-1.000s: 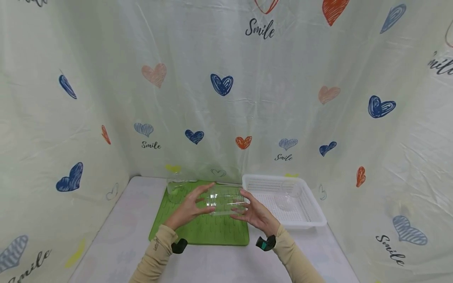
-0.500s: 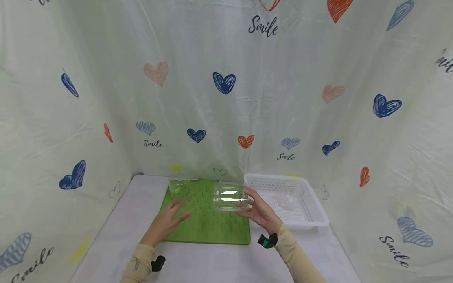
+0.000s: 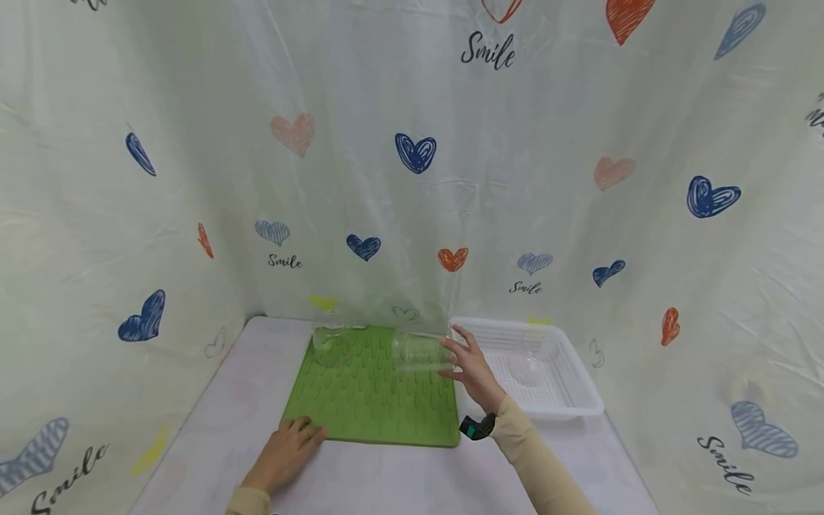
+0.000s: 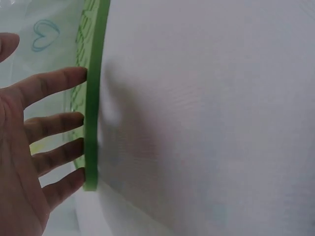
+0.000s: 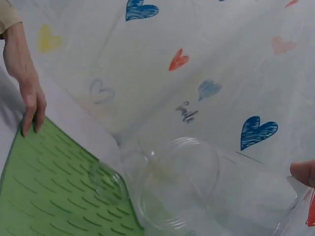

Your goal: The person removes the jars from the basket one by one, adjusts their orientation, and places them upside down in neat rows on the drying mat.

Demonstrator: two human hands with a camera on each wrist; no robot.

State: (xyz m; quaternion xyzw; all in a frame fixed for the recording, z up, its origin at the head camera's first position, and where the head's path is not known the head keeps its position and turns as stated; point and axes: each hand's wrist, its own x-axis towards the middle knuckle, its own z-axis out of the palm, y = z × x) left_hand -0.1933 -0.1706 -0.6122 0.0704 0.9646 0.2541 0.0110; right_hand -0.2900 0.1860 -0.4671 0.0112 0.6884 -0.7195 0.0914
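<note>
My right hand point(image 3: 475, 373) grips one end of a clear jar point(image 3: 415, 352), its fingers spread round the end. The jar lies sideways above the green mat point(image 3: 380, 408), its far end pointing left. In the right wrist view the round mouth end of the jar point(image 5: 179, 182) faces away from my thumb point(image 5: 302, 173). My left hand point(image 3: 286, 454) rests at the mat's front left corner; in the left wrist view its extended fingertips touch the green edge point(image 4: 91, 123). A second clear container point(image 3: 331, 345) stands on the mat's back left part.
To the right of the mat stands a white perforated basket point(image 3: 582, 397) with a clear container point(image 3: 531, 361) inside. A white cloth point(image 3: 212, 429) covers the table. Curtains printed with hearts hang close behind and along both sides.
My left hand has let go of the jar and come down toward me to the mat's front left corner. My right hand keeps the jar, now a little farther back.
</note>
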